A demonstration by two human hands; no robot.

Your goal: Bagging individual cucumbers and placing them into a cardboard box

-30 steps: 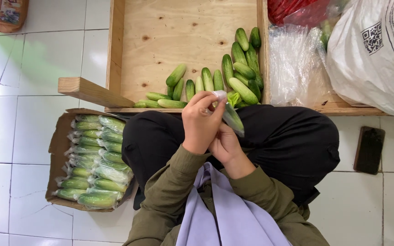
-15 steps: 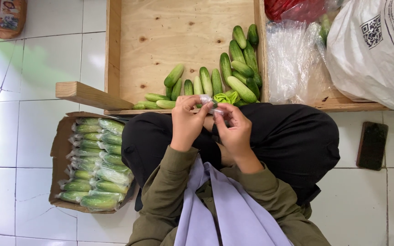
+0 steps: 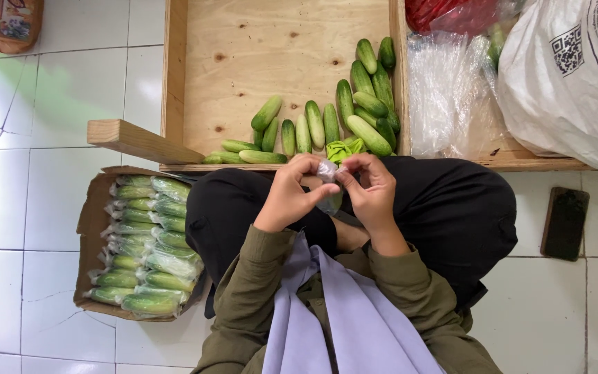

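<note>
My left hand (image 3: 291, 194) and my right hand (image 3: 372, 190) meet above my lap and both pinch the twisted top of a small clear plastic bag (image 3: 329, 185) with a cucumber in it. The bag hangs down between the two hands, largely hidden by my fingers. Just beyond my hands lies a green roll of tape (image 3: 344, 149) at the near edge of a wooden tray (image 3: 243, 48). Several loose cucumbers (image 3: 354, 104) lie in that tray's near right corner.
A cardboard box (image 3: 91, 221) of bagged cucumbers (image 3: 148, 242) sits on the white tiled floor at my left. Clear plastic bags (image 3: 444, 97), a red bag (image 3: 451, 14) and a large white sack (image 3: 576, 76) are at the right. A dark phone (image 3: 565, 223) lies on the floor.
My hands have come down from a raised position to my lap. The right hand has moved out from behind the left, and both now hold the bag's top side by side.
</note>
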